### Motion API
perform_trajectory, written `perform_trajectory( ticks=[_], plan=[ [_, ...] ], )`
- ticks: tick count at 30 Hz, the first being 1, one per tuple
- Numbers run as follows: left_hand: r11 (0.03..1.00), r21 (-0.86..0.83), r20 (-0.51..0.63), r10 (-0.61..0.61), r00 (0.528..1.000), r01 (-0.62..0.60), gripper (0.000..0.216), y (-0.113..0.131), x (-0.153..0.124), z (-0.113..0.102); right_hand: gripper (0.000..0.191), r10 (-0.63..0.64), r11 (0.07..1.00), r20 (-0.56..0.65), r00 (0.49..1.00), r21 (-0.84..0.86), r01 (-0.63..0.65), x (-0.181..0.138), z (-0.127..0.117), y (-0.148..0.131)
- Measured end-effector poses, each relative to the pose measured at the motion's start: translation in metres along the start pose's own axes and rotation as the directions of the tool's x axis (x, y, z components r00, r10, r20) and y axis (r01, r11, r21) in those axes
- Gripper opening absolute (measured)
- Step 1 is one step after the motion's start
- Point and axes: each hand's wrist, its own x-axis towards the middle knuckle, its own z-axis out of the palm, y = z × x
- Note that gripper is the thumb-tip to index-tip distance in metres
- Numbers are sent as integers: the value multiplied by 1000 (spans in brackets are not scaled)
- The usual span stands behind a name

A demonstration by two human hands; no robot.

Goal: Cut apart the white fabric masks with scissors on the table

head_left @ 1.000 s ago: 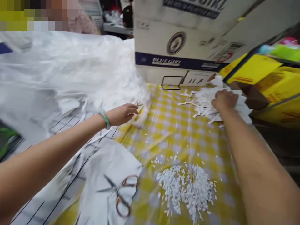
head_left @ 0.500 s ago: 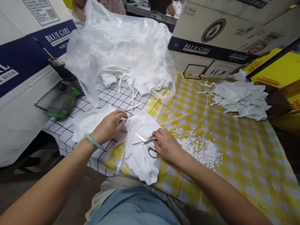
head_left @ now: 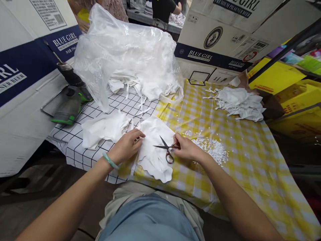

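Flat on the table in front of me lies a white cloth piece (head_left: pixel 155 137) with a wavy lower edge. My left hand (head_left: pixel 127 144), wearing a pale green bangle, has its fingers curled and pinched at the left edge of this piece. Small scissors (head_left: pixel 167 147) with bronze-coloured handles are in my right hand (head_left: pixel 186 147), which is closed on one handle loop. Their blades are spread and point left over the cloth; the other loop hangs free. Another bunch of white cloth (head_left: pixel 105 129) lies left of my left hand.
A clear plastic bag (head_left: pixel 130 50) full of white pieces stands at the back. White scraps (head_left: pixel 214 150) lie right of my right hand, with a cloth stack (head_left: pixel 240 103) farther off. A power drill (head_left: pixel 69 100) and cartons (head_left: pixel 208 36) flank the table. People stand beyond.
My left hand has come down and closed at the cloth's edge. My right hand has turned the scissors slightly, their blades still spread. The camera view has shifted a little.
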Motion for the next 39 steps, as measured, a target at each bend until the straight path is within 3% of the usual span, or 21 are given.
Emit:
perform_trajectory(
  ticks=[3, 5, 8, 11, 13, 14, 16, 19, 21, 24, 28, 33, 36, 39],
  plan=[
    [999, 16, -47, -34, 998, 35, 23, -1, -19, -2, 13, 32, 990, -72, 997, 138, -21, -37, -3, 9],
    [996, 49, -96, -67, 993, 72, 23, -7, -23, -4, 13, 149, 917, -116, 982, 387, -94, -69, 2, 19],
    [986, 126, -152, -89, 984, 109, 29, -22, -3, -4, 13, 337, 656, 45, 940, 705, -269, -111, 15, 32],
    [972, 213, -151, -71, 986, 103, 42, -37, 41, -5, 16, 417, 530, 204, 886, 737, -420, -132, 29, 40],
    [959, 268, -130, -61, 990, 94, 46, -45, 75, -7, 19, 457, 565, 212, 864, 681, -466, -137, 34, 46],
    [952, 294, -113, -55, 992, 87, 45, -48, 90, -9, 20, 473, 622, 158, 867, 637, -455, -137, 36, 48],
    [938, 341, -62, -46, 997, 65, 37, -55, 114, -13, 19, 479, 783, -77, 874, 488, -386, -138, 41, 53],
    [920, 388, 5, -61, 998, 54, 34, -63, 135, -21, 15, 346, 937, -523, 779, 156, -311, -140, 54, 54],
    [914, 398, 17, -100, 995, 86, 34, -66, 142, -28, 12, 214, 964, -626, 749, 10, -267, -142, 68, 49],
    [901, 386, -74, -184, 980, 198, 18, -66, 139, -45, 13, 105, 979, -589, 802, -80, -187, -147, 86, 38],
    [899, 328, -254, -212, 944, 290, 13, -50, 106, -58, 24, 112, 962, -590, 800, -135, -235, -151, 95, 33],
    [970, 199, -22, -141, 990, 143, 10, -28, 45, -24, 19, 152, 940, -511, 846, -190, -284, -151, 87, 44],
    [985, 123, -42, -117, 992, 122, 23, -28, 38, -4, 17, 169, 938, -453, 876, -201, -284, -148, 80, 44],
    [993, 52, -96, -98, 991, 103, 25, -22, 53, 3, 12, 184, 923, -430, 884, -234, -306, -144, 76, 38]
  ],
)
